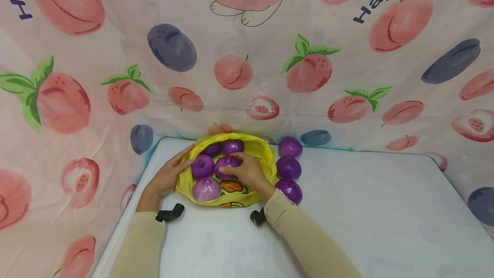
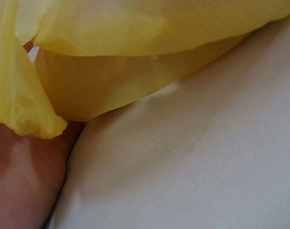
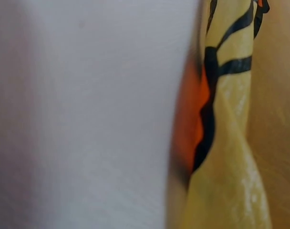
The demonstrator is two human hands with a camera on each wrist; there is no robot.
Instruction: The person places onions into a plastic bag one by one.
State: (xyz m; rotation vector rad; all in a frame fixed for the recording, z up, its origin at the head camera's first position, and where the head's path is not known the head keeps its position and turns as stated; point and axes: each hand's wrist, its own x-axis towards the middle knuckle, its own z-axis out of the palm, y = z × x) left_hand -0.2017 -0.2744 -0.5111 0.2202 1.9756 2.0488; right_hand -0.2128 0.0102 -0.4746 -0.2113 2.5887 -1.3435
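Note:
A yellow plastic bag [image 1: 266,158] lies with its mouth spread wide on the white table, several purple onions [image 1: 202,166] inside it. My left hand [image 1: 167,179] holds the bag's left rim, thumb at the edge and fingers along the outside. In the left wrist view a fold of yellow plastic [image 2: 28,102] hangs over the palm. Reaching into the bag, my right hand [image 1: 247,170] grips one purple onion [image 1: 224,163] between thumb and fingers. A paler onion [image 1: 206,189] sits at the front left inside the bag. The right wrist view shows the bag's printed side [image 3: 231,119], not the fingers.
Three purple onions [image 1: 288,168] stand in a column just right of the bag, the front one partly behind the right wrist. A fruit-print cloth [image 1: 231,115] rises behind and left of the white table [image 1: 366,209]. Black wrist-worn devices [image 1: 170,213] sit near both cuffs.

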